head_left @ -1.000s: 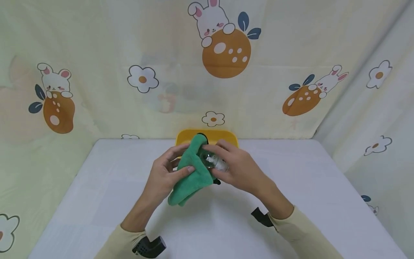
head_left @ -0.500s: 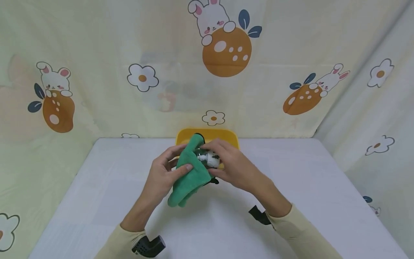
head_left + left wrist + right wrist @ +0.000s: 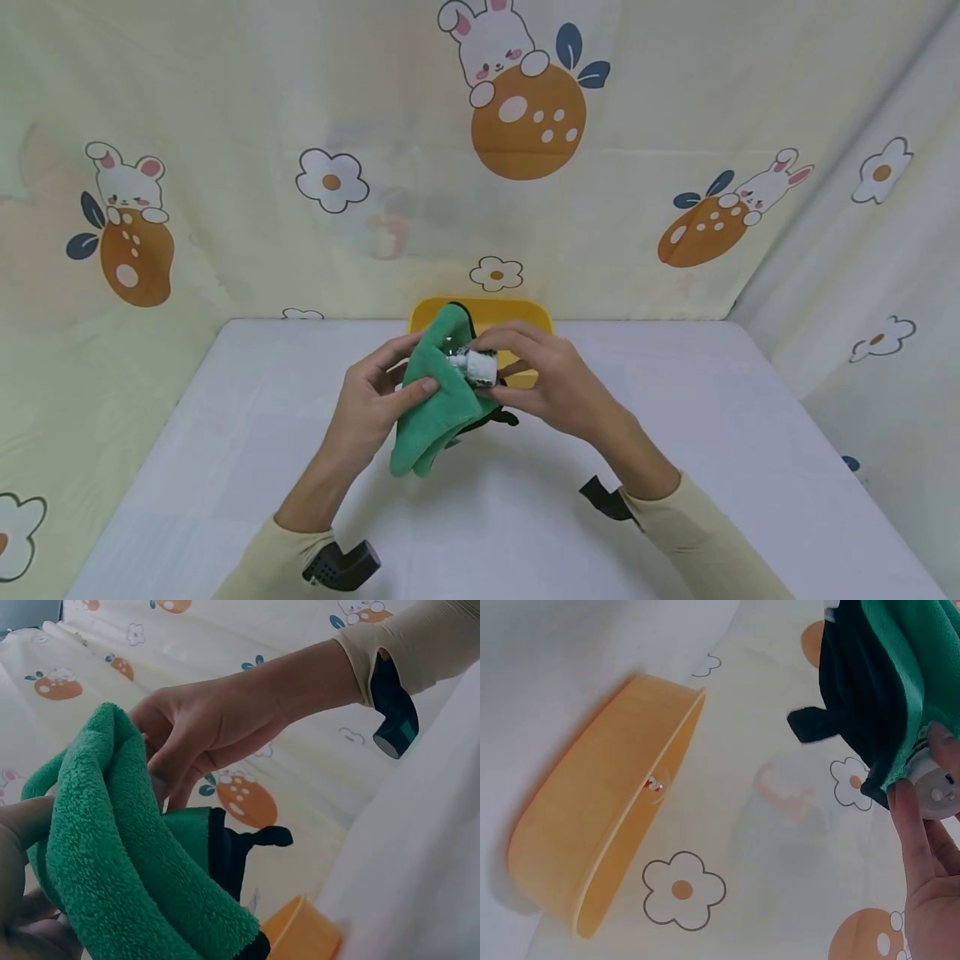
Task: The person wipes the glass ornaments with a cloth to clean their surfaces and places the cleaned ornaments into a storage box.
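Observation:
A green towelling cloth point(image 3: 442, 412) with a dark edge and a black loop is folded round a small clear bottle-like object point(image 3: 477, 367) with a white end. My left hand point(image 3: 375, 398) grips the cloth from the left, thumb on top of it. From the right, my right hand point(image 3: 562, 379) holds the object near its white end, between thumb and fingers. That round, pale end point(image 3: 936, 793) shows at the cloth's edge in the right wrist view. Cloth hides the rest of the object. In the left wrist view, the cloth point(image 3: 112, 847) covers most of my left fingers.
Behind the hands, a yellow plastic tub point(image 3: 495, 308) stands at the table's far edge. Inside it lies a small red and white item point(image 3: 654, 784). The table point(image 3: 675, 417) has a white cover, and a printed curtain point(image 3: 247, 167) hangs behind it.
The white end has shifted left and shows more fully. My right fingers have moved round it, opening a gap below the index finger. The cloth has tipped slightly, still in my left hand.

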A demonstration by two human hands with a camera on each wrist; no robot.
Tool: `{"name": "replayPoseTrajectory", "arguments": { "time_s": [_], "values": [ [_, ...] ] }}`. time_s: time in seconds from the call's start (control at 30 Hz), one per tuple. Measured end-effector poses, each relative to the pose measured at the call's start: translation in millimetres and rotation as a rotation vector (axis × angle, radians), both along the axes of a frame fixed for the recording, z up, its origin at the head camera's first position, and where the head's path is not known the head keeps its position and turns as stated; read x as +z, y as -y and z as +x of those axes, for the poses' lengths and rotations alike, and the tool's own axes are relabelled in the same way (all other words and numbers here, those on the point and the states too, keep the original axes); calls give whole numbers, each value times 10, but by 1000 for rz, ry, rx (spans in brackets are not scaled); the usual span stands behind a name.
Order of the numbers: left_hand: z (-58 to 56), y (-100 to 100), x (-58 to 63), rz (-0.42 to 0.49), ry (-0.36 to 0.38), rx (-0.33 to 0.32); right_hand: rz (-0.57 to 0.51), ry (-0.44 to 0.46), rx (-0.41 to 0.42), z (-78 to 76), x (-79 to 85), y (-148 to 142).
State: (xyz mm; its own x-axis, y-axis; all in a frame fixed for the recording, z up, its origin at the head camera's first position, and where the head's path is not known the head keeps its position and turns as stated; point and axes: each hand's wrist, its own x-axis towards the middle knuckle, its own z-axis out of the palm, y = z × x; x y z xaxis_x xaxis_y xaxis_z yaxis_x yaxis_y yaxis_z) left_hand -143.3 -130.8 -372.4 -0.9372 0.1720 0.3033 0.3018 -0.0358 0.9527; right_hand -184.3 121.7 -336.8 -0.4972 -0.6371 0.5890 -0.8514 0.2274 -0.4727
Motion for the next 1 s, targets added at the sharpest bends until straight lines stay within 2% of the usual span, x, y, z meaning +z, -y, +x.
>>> {"name": "replayPoseTrajectory", "arguments": {
  "time_s": [0.17,0.37,0.57,0.73,0.83,1.0],
  "values": [
    [7,9,2,15,-17,1,-19,50,11,10,13,22],
    [29,27,13,0,-47,5,11,153,-37,64,39,36],
    [36,44,10,-41,-85,12,26,315,-72,100,64,48],
    [26,52,-3,-11,-115,-9,-39,448,-47,94,45,58],
    [20,49,-8,7,-121,-22,-85,461,-16,81,26,62],
    [20,44,-18,7,-121,-13,-70,364,-10,81,19,64]
  ]
}}
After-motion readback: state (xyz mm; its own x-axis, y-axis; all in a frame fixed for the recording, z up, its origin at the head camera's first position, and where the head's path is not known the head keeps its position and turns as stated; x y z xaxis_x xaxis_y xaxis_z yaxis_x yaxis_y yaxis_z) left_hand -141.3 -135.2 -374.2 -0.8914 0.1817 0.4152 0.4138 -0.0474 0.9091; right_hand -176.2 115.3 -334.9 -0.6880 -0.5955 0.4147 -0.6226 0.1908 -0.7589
